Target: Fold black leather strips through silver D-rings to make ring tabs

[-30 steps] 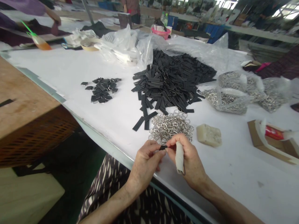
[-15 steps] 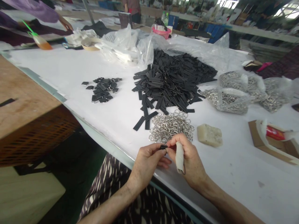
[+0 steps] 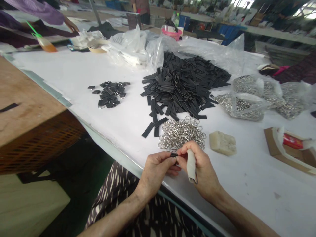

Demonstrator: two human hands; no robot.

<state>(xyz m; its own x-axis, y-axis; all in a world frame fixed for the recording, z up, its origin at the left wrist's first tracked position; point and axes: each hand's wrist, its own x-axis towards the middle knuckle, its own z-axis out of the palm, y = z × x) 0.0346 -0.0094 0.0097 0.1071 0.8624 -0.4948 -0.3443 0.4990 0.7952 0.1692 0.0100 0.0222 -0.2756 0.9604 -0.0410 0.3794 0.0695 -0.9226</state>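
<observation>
Between thumb and fingers, my left hand (image 3: 155, 171) pinches a small folded black strap piece (image 3: 173, 154) at the table's front edge. Thumb and forefinger of my right hand (image 3: 199, 164) meet at the same piece. A tool with a cloth-wrapped handle (image 3: 191, 164) is also tucked in my right hand; its working end is hidden. Just beyond the hands lies a heap of metal D-rings (image 3: 182, 133). Behind it is a large pile of flat black strips (image 3: 182, 85). Further left sits a small group of folded black tabs with rings (image 3: 111, 93).
A pale waxy block (image 3: 222, 143) and an open cardboard box (image 3: 283, 148) lie to the right. Behind them are plastic bags of rings (image 3: 247, 105). An orange crate (image 3: 44, 141) stands left of the white table (image 3: 118, 131). Another person's hand (image 3: 70, 24) is at the far left.
The view has shifted slightly. Both hands stay together at the black strap piece, with hardly any movement, and the piles look the same.
</observation>
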